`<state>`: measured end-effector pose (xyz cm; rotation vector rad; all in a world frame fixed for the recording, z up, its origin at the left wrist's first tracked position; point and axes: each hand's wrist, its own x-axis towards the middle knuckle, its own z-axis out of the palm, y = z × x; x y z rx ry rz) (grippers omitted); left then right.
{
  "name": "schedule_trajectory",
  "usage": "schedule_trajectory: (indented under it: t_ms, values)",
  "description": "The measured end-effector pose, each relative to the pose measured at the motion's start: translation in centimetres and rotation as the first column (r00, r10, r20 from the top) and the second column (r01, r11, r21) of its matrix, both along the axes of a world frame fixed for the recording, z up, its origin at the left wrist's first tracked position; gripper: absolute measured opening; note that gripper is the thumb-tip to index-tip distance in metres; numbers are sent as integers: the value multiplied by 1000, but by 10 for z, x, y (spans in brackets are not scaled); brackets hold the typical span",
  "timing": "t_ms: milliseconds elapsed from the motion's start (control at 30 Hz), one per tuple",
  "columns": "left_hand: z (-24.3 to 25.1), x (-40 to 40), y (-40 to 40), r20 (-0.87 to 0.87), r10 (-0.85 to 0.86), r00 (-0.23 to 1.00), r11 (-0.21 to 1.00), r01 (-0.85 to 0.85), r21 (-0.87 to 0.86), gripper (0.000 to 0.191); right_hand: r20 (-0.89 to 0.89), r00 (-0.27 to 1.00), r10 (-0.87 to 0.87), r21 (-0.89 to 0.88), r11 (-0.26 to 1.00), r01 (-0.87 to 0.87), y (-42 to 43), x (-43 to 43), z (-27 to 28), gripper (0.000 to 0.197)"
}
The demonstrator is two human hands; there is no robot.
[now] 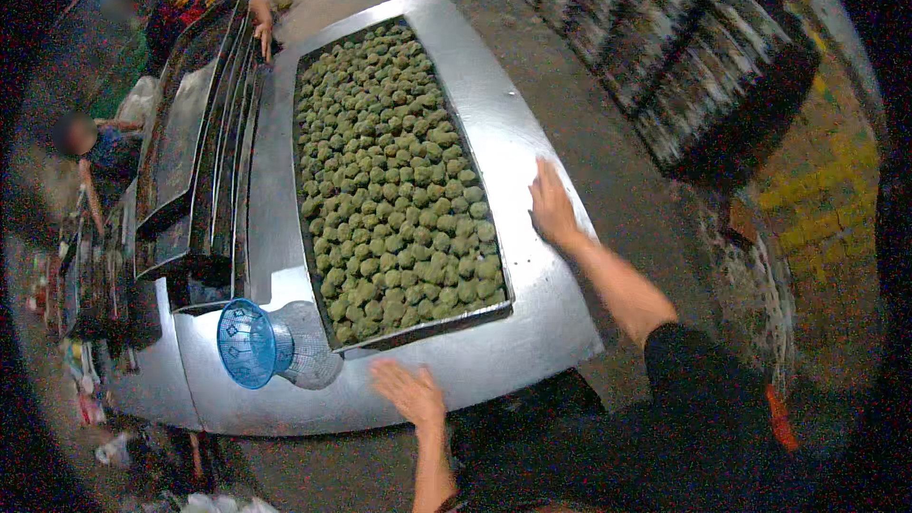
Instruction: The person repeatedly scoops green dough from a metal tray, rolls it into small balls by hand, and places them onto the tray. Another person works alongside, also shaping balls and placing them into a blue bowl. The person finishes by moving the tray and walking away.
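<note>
A large metal tray (427, 323) full of round, rough green balls lies on a shiny metal table (527, 342). My left hand (412, 393) is near the table's front edge, just below the tray's near rim, fingers spread and holding nothing. Over the table's right side is my right hand (552, 203), to the right of the tray, also with nothing in it. Whether either hand touches the metal cannot be told. A blue openwork plastic basket (247, 344) with a narrow waist lies on its side left of my left hand.
Stacked dark metal trays (189, 135) stand on the left. Beyond them a person's hand (263, 35) reaches to the table's far left; another person (110, 149) is at the far left. A large rack of long, light pieces (684, 71) stands on the floor at the right.
</note>
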<state>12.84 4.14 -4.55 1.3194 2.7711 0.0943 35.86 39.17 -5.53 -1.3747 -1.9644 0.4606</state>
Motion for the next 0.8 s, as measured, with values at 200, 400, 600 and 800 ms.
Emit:
schedule_trajectory:
  t_ms: [200, 400, 600, 800]
  values:
    - [-4, 78, 18, 119, -139, 983, 990, 134, 48, 80, 485, 844, 229, 90, 947, -308, 242, -81, 9, 51]
    - [-6, 58, 22, 212, 196, 957, 879, -268, 394, 71, 301, 673, 676, 128, 670, -731, 150, -79, 16, 43]
    - [-6, 29, 67, 66, 360, 931, 933, -359, -24, 69, 364, 369, 855, -36, 409, -912, -27, 24, 26, 56]
    - [-24, 155, 94, 59, 47, 997, 997, -50, 54, 76, 341, 640, 689, 8, 678, -735, 35, 28, 26, 47]
